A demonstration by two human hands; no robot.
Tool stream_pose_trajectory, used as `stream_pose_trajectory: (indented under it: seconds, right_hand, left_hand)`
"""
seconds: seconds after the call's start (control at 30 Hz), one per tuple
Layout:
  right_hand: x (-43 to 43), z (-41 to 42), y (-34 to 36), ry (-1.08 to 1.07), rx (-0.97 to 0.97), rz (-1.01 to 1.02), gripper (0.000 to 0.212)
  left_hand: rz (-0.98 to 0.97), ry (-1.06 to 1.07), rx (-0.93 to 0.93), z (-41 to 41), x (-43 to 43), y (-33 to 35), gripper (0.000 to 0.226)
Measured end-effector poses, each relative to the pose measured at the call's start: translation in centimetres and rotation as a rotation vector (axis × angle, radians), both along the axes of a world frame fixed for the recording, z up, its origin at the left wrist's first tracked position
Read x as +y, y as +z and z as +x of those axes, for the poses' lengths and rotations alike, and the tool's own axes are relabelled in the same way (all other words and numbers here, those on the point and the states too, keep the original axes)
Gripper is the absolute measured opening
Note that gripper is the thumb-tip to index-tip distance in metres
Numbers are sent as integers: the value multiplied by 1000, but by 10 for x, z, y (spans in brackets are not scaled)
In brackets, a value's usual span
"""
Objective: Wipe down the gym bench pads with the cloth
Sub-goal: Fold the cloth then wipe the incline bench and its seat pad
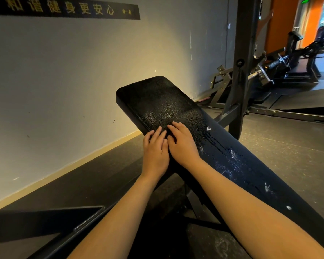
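Grey wall point(64, 71) behind black bench pad point(157, 101); left hand point(154, 152) and right hand point(182, 143) press flat on it, fingers relaxed.

The bench pad point(157, 101) runs out of the picture at the lower right, so its near end is unseen. The left hand point(154, 152) and the right hand point(182, 143) lie side by side on it and cover the patch beneath their palms. Whether a cloth lies under them cannot be told, dark against dark. Both forearms are cut by the bottom edge. The wall banner point(64, 8) is cropped at top and left. The machine point(292, 62) at far right is blurred and clipped.
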State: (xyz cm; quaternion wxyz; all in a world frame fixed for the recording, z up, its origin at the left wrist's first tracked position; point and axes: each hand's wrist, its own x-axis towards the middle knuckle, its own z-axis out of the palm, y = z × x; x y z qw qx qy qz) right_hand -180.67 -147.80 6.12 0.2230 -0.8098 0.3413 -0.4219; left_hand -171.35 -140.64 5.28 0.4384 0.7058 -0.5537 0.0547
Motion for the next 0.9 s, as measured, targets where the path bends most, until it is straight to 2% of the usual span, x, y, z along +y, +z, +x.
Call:
stream_pose_trajectory:
  seconds: [0.17, 0.33, 0.43, 0.53, 0.7, 0.8, 0.9]
  right_hand:
    - [-17, 0, -2, -97, 107, -138, 44]
    - [-26, 3, 1, -136, 32, -19, 43]
    - [-5, 0, -4, -113, -39, -22, 41]
    - [18, -11, -20, -66, 11, -117, 41]
    - [-12, -19, -11, -42, 109, -122, 42]
    - [-28, -13, 1, -104, 56, -18, 44]
    - [-8, -4, -5, -115, 11, -50, 42]
  left_hand:
    - [-38, 8, -57, 5, -6, -17, 44]
    - [-22, 17, -73, 3, -4, -17, 45]
    - [-59, -5, 56, -3, -5, -13, 44]
    - [-105, -29, 184, -7, -7, -10, 43]
    - [-6, -32, -23, 1, 3, -15, 46]
    - [-15, -11, -31, 1, 1, -16, 46]
    - [-42, 43, -24, -5, -4, -14, 44]
